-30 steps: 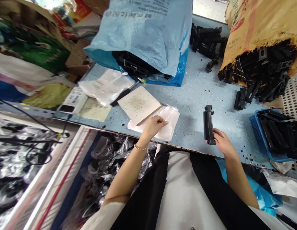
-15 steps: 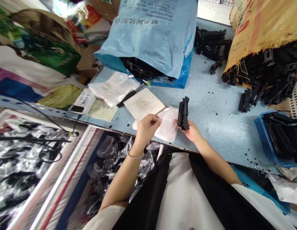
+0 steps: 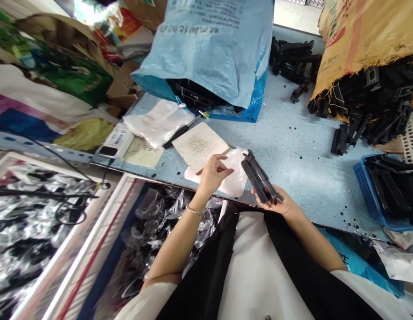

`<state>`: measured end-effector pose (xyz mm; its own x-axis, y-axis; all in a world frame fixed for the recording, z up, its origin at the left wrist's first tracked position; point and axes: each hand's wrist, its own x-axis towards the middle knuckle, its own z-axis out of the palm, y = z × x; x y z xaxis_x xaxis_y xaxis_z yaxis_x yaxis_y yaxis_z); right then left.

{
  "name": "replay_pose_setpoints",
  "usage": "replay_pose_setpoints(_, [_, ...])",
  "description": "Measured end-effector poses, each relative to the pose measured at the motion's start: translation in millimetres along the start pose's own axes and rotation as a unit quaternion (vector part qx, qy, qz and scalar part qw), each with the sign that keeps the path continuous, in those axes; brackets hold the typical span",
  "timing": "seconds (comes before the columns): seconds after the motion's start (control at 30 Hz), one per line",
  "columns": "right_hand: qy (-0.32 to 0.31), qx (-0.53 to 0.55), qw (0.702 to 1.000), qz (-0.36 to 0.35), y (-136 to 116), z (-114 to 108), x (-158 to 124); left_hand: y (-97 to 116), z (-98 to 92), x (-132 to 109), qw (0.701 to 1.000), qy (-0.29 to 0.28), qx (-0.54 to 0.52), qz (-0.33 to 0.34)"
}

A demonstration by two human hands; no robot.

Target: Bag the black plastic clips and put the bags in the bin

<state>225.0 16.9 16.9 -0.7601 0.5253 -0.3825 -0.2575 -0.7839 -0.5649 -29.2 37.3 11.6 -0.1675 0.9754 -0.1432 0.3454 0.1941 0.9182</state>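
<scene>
In my right hand (image 3: 281, 202) is a black folded stand with parallel legs (image 3: 259, 178), tilted, its lower end in my fingers and its upper end over a pile of thin white plastic bags (image 3: 238, 171). My left hand (image 3: 214, 173) hovers at the left side of these bags, its fingers loosely bent and apart, with nothing visible in them. Just behind it lies a square beige board (image 3: 199, 142) sprinkled with dark specks, partly over the bags.
A blue sack (image 3: 209, 58) of black parts stands behind. At right are an orange sack (image 3: 366, 35) spilling black parts and a blue basket (image 3: 362, 186). More plastic bags (image 3: 159, 120) and a white box (image 3: 118, 140) lie left. Below the table edge are wrapped items (image 3: 149, 213).
My right hand has moved toward me and to the right, tilting the black stand from near upright. My left hand has shifted slightly right, its fingers loosening from a pinch.
</scene>
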Motion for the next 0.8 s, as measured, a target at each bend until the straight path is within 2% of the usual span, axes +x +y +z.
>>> replay_pose_setpoints(0.1, [0.015,0.024,1.0,-0.006,-1,-11,-3,-4,19.0,4,0.999,-0.012,0.046,0.002])
replay_pose_setpoints(0.17, [0.015,0.004,1.0,0.009,0,-15,-6,-6,25.7,4,0.997,-0.022,0.076,0.011])
replay_pose_setpoints(0.33, [0.094,-0.114,0.989,0.014,-12,-16,-8,-7,21.2,2,0.996,-0.069,0.056,0.009])
replay_pose_setpoints(0.4, [0.084,-0.123,0.989,0.008,-19,-17,-7,-7,18.7,2,0.996,-0.073,0.044,0.003])
replay_pose_setpoints(0.53, [0.001,0.011,0.999,0.047,-14,-24,-2,-8,17.7,5,0.997,-0.066,0.027,0.006])
replay_pose_setpoints(0.67, [0.02,0.144,0.983,0.116,11,-37,4,-8,14.5,0,1.0,-0.015,0.018,0.009])
replay_pose_setpoints(0.73, [0.023,0.169,0.979,0.107,20,-42,2,-6,14.9,-6,0.997,0.012,0.063,0.036])
replay_pose_setpoints(0.8, [0.013,0.177,0.981,0.078,23,-46,-3,-3,19.4,-11,0.985,0.016,0.146,0.087])
